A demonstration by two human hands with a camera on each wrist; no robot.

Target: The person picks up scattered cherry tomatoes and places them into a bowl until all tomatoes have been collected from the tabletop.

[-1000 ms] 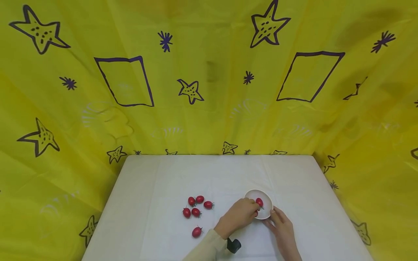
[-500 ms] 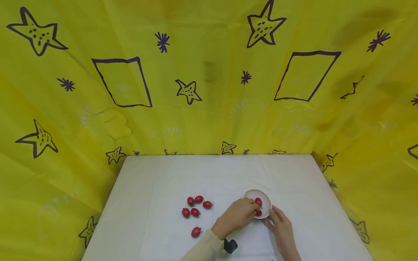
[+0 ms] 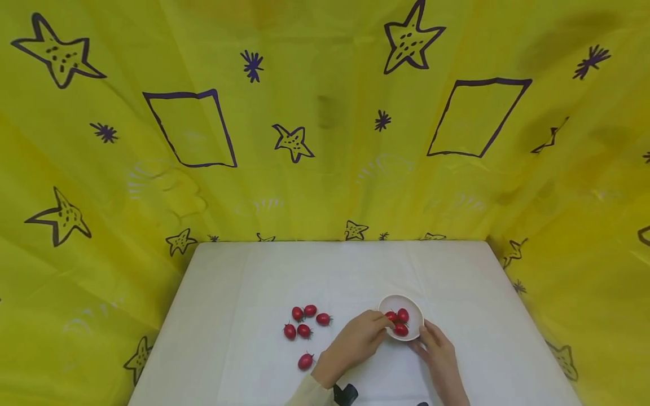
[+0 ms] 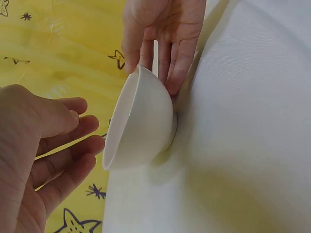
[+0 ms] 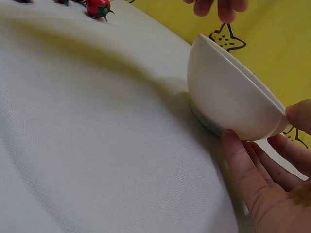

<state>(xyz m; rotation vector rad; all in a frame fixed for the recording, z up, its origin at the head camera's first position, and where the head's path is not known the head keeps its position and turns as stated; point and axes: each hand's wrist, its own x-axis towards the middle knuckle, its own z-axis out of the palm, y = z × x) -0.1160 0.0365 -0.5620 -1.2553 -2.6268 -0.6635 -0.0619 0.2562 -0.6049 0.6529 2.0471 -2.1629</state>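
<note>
A small white bowl (image 3: 415,321) stands at the right of the table with three red cherry tomatoes (image 3: 401,329) inside. My right hand (image 3: 438,352) pinches its near right rim, thumb on top and fingers under the side, as the right wrist view shows on the bowl (image 5: 228,92). Over the opposite rim is my left hand (image 3: 358,338). In the left wrist view the left hand (image 4: 53,145) has loosely bent fingers with nothing between them, just off the rim. The bowl's inside is hidden in both wrist views.
Several more cherry tomatoes (image 3: 304,331) lie on the white-covered table (image 3: 254,282) left of the hands, one (image 3: 306,361) apart and nearer. A yellow curtain (image 3: 325,192) with drawn stars hangs round the back and sides.
My left hand has let go of a cherry tomato in the bowl and drawn back a little to the left. Three tomatoes now show there. The right hand stays on the rim.
</note>
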